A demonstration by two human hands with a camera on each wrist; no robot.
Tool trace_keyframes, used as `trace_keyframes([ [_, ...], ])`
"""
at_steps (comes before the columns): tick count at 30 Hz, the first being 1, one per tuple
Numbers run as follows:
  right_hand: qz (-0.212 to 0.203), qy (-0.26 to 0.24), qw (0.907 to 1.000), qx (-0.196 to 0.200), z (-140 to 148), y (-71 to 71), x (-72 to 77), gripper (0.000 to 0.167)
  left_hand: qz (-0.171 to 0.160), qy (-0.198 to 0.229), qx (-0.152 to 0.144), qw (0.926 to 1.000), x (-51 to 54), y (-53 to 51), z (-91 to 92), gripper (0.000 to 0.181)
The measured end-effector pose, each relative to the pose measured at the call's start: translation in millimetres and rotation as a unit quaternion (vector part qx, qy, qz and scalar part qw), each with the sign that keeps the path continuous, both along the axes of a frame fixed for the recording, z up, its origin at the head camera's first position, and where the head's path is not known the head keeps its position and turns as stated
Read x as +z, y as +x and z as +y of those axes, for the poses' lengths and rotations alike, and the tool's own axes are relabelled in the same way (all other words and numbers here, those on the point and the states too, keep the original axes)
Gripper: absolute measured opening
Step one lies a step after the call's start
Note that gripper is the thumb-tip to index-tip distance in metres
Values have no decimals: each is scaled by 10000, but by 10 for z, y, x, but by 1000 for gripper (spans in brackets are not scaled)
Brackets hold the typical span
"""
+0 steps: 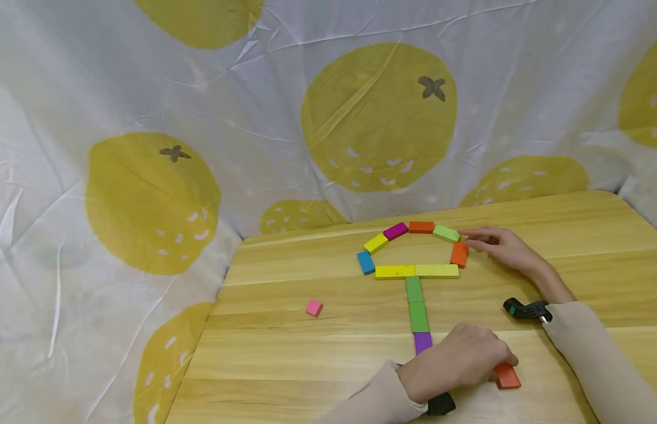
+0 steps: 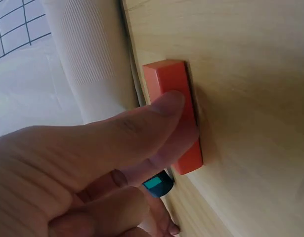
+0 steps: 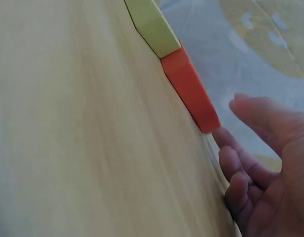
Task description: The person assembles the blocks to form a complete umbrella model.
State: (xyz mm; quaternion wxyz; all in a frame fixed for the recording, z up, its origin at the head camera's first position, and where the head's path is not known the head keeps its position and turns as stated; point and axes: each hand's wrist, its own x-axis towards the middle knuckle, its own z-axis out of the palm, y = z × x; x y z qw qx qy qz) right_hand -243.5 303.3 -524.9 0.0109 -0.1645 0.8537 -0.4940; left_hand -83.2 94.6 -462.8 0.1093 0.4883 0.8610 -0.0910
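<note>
My left hand (image 1: 461, 362) reaches across the front of the table, its thumb and index finger at a red-orange block (image 1: 507, 377). In the left wrist view, the thumb tip and index finger lie against this block (image 2: 171, 74), partly covering it. My right hand (image 1: 503, 250) is beside the far arc of blocks, near a light green block (image 1: 446, 233) and an orange block (image 1: 459, 254). In the right wrist view, a fingertip of this hand (image 3: 270, 163) meets the end of an orange block (image 3: 191, 91); the thumb stands apart from it.
Two yellow blocks (image 1: 437, 271) form a bar below the arc. From it a stem of green blocks (image 1: 414, 288) and a purple block (image 1: 422, 341) runs towards me, partly hidden by my left hand. A pink block (image 1: 314, 307) lies alone at left. Behind hangs a patterned curtain (image 1: 254, 106).
</note>
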Motion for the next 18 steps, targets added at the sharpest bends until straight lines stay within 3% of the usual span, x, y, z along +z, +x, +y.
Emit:
trace_keyframes([
  [7, 205, 551, 9983, -30, -47, -56, -12, 39, -120, -105, -120, 9998, -8, 41, -102, 43],
  [18, 353, 728, 9967, 39, -80, -112, -11, 36, -7, 16, -444, 9990, -46, 32, -163, 32],
])
